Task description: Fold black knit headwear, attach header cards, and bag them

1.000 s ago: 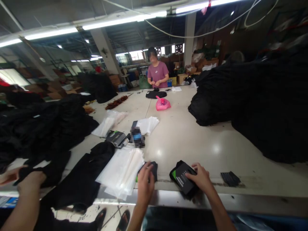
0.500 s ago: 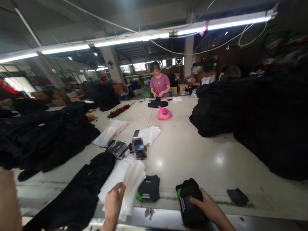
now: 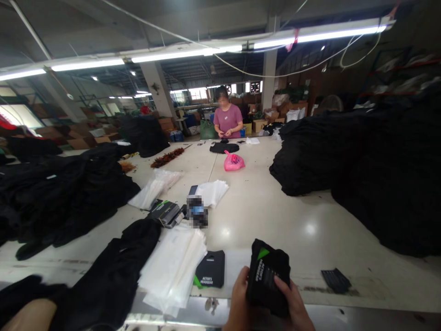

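Both hands are at a folded black headgear [image 3: 267, 280] with a black card bearing a green corner and "HEADGEAR" lettering, held tilted above the table's front edge. My right hand [image 3: 294, 303] grips its right side, thumb across the front. Along its left side my left hand [image 3: 239, 296] is closed, its fingers partly hidden behind. A pale, see-through sheet, seemingly a plastic bag [image 3: 234, 264], shows beside the left hand. Left of that lie a stack of black header cards [image 3: 212, 271] and a fanned pile of clear plastic bags [image 3: 172, 266].
Black garments [image 3: 113, 271] lie at left, with someone else's arm [image 3: 31, 316] over them. Large black fabric heaps [image 3: 310, 151] stand at right. Farther off are boxed cards [image 3: 165, 212], a pink bag [image 3: 234, 162] and a person [image 3: 228, 120] across the table. A dark card [image 3: 336, 280] lies right.
My left hand has left the bag pile and moved right to the headgear. The right hand has raised the headgear slightly. The other person's arm at left has dropped lower.
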A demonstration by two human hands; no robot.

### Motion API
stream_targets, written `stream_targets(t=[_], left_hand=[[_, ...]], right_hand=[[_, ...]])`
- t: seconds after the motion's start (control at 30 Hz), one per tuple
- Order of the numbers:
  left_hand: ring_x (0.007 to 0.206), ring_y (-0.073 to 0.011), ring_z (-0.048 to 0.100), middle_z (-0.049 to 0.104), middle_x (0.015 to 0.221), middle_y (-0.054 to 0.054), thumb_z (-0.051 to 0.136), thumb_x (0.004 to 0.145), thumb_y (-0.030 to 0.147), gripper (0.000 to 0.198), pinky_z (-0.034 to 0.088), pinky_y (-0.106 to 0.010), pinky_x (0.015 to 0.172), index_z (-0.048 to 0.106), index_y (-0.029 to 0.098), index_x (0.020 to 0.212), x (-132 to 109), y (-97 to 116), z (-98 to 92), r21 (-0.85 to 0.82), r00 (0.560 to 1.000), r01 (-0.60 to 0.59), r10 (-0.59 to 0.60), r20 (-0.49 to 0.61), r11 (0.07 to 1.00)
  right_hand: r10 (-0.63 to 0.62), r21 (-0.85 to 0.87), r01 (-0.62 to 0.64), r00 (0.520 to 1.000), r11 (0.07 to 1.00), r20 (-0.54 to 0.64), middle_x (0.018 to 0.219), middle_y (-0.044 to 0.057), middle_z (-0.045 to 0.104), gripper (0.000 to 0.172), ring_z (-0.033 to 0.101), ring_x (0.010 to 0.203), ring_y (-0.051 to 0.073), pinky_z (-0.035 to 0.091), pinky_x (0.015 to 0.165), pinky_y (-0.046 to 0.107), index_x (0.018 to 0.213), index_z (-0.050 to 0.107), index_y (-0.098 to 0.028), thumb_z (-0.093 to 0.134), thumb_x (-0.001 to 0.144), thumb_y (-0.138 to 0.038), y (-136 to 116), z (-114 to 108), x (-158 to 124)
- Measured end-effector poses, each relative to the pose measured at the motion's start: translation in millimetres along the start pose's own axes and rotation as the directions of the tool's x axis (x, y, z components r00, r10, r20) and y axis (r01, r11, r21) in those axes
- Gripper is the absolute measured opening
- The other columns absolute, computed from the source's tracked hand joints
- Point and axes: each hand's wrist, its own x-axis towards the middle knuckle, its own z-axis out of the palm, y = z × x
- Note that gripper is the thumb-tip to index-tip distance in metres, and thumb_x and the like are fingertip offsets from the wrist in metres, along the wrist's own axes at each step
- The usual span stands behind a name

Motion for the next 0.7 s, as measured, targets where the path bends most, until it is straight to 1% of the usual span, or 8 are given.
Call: stream_targets(t=[0.07,0.2,0.27,0.33,0.4,0.5,0.6,0.7], left_hand=[[0.087,-0.0207,0.062,0.067,0.098,-0.01,0.054,0.088,0.02,0.021,0.053,-0.032,0.078,0.075,0.021,0.087,-0.7,-1.2,4.7,0.018,0.996,-0.082,0.081,0.027,0.996],[0.099,-0.0224,0.064,0.068,0.107,-0.01,0.049,0.084,0.008,0.041,0.052,-0.035,0.085,0.08,0.027,0.101,1.5,-8.1,-9.5,0.051,0.982,-0.186,0.183,0.048,0.981],[0.101,-0.0221,0.065,0.068,0.109,-0.011,0.045,0.087,0.007,0.045,0.053,-0.036,0.088,0.079,0.027,0.108,4.9,-11.1,-15.9,0.047,0.982,-0.188,0.188,0.019,0.981],[0.103,-0.0217,0.066,0.068,0.111,-0.011,0.042,0.089,0.004,0.049,0.054,-0.036,0.091,0.076,0.026,0.116,9.2,-11.3,-16.2,0.034,0.986,-0.168,0.169,-0.01,0.985],[0.104,-0.0212,0.067,0.069,0.112,-0.011,0.044,0.089,0.003,0.049,0.054,-0.033,0.092,0.074,0.025,0.121,12.6,-8.0,-9.4,0.009,0.989,-0.148,0.148,-0.005,0.989],[0.096,-0.02,0.07,0.072,0.106,-0.009,0.055,0.091,0.008,0.034,0.057,-0.028,0.083,0.077,0.023,0.111,12.4,1.5,8.8,-0.046,0.989,-0.135,0.138,0.047,0.99],[0.093,-0.0199,0.072,0.073,0.105,-0.009,0.059,0.093,0.016,0.025,0.058,-0.026,0.08,0.078,0.021,0.108,5.9,8.6,22.0,-0.092,0.985,-0.14,0.148,0.085,0.986],[0.103,-0.0219,0.071,0.073,0.11,-0.01,0.052,0.094,0.013,0.032,0.057,-0.031,0.09,0.076,0.022,0.115,-1.3,6.7,19.7,-0.091,0.985,-0.156,0.162,0.065,0.984]], right_hand=[[-0.022,0.007,0.023,0.995,1.0,-0.099,0.107,0.005,0.077,0.077,0.073,0.094,0.026,0.059,0.077,0.033,0.125,0.063,-0.021,0.089,0.062,-0.058,-6.1,-5.0,6.5],[-0.108,0.013,0.114,0.967,0.993,-0.231,0.115,0.0,0.076,0.076,0.07,0.108,0.023,0.059,0.081,0.028,0.128,0.063,-0.026,0.09,0.063,-0.053,-26.1,-32.4,24.7],[-0.084,0.035,0.095,0.97,0.995,-0.227,0.119,0.0,0.075,0.066,0.069,0.112,0.024,0.06,0.084,0.03,0.121,0.067,-0.026,0.089,0.064,-0.052,-34.3,-45.9,27.6],[0.002,0.051,0.007,0.985,0.999,-0.175,0.118,0.002,0.075,0.061,0.07,0.111,0.029,0.062,0.085,0.036,0.113,0.07,-0.024,0.089,0.062,-0.052,-37.6,-51.4,23.0],[0.079,0.042,-0.075,0.991,0.996,-0.105,0.113,0.004,0.077,0.063,0.072,0.106,0.031,0.062,0.084,0.04,0.111,0.071,-0.023,0.09,0.06,-0.054,-35.5,-45.7,12.9],[0.077,0.023,-0.076,0.996,0.997,-0.052,0.107,0.003,0.078,0.07,0.073,0.099,0.028,0.061,0.081,0.036,0.116,0.067,-0.022,0.092,0.059,-0.053,-27.9,-26.1,0.0],[0.055,0.021,-0.053,0.993,0.998,-0.108,0.105,0.001,0.078,0.075,0.073,0.101,0.026,0.06,0.08,0.032,0.117,0.065,-0.022,0.094,0.055,-0.054,-25.3,-20.5,1.3],[0.009,-0.016,-0.012,0.981,1.0,-0.192,0.11,0.0,0.077,0.069,0.07,0.11,0.028,0.061,0.082,0.035,0.114,0.067,-0.026,0.092,0.057,-0.056,-31.1,-43.7,11.4]])
